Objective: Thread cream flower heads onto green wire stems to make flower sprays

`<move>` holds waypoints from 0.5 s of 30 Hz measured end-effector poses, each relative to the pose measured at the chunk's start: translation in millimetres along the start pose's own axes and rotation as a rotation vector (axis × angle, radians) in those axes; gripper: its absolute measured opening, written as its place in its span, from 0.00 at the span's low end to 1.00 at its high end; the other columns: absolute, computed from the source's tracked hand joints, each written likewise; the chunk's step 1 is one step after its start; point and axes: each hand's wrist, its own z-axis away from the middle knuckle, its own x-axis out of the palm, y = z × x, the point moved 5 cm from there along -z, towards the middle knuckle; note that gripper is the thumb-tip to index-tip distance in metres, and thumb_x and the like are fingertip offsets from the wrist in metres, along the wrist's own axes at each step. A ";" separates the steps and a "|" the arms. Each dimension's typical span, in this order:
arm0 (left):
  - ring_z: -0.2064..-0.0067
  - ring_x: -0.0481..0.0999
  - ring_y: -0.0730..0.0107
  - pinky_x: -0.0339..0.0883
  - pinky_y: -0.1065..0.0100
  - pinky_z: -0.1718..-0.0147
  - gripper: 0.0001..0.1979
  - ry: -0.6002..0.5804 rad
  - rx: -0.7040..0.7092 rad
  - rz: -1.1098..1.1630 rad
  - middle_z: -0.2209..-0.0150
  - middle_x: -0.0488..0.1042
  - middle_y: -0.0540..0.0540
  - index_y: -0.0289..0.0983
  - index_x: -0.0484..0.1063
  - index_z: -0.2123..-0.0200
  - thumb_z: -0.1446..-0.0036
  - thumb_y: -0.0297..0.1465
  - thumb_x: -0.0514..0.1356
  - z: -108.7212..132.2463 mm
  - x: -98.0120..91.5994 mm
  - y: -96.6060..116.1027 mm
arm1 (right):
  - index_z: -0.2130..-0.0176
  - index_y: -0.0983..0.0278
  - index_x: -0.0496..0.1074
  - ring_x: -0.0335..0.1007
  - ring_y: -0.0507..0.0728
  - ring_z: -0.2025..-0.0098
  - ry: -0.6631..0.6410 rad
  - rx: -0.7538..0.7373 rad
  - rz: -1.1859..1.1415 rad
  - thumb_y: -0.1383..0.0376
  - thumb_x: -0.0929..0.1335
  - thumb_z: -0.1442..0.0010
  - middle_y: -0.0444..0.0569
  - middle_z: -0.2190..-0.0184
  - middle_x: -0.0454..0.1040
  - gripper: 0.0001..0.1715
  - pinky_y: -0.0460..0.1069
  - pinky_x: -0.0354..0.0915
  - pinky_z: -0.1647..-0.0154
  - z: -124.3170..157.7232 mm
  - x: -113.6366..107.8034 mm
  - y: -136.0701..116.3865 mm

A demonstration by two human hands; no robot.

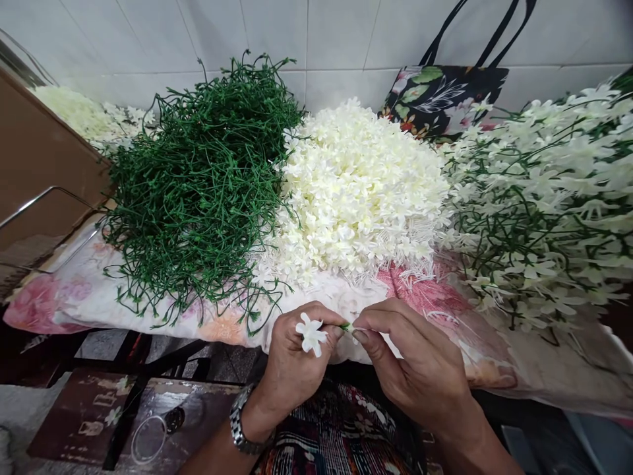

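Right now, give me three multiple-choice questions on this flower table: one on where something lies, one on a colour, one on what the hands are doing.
1. Where does the heap of bare stems lie relative to the pile of loose blossoms?
A. left of it
B. right of it
C. under it

2. What colour are the bare stems?
A. brown
B. green
C. red

3. What is the state of the left hand and right hand?
A. both resting flat on the cloth
B. both empty and apart
C. fingertips meeting at a small green stem piece, a white flower held in the left

Answers: 1 A, the green heap sits left of the white pile. 2 B, they are plainly green. 3 C, the fingertips pinch together there.
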 end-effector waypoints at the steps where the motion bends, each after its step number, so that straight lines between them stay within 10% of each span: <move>1: 0.78 0.70 0.74 0.63 0.74 0.79 0.06 0.009 -0.031 0.011 0.80 0.71 0.49 0.34 0.74 0.76 0.51 0.24 0.58 -0.1 -0.2 -2.7 | 0.66 0.64 0.65 0.65 0.51 0.71 0.001 -0.003 0.009 0.75 0.63 0.42 0.47 0.74 0.68 0.07 0.46 0.64 0.72 1.0 1.7 0.3; 15: 0.79 0.67 0.76 0.61 0.75 0.80 0.09 0.054 0.025 -0.029 0.82 0.68 0.51 0.35 0.71 0.80 0.50 0.24 0.56 -1.3 6.0 -17.8 | 0.67 0.64 0.64 0.64 0.50 0.73 -0.011 0.098 -0.072 0.74 0.61 0.41 0.45 0.75 0.66 0.06 0.45 0.63 0.73 14.3 24.9 21.7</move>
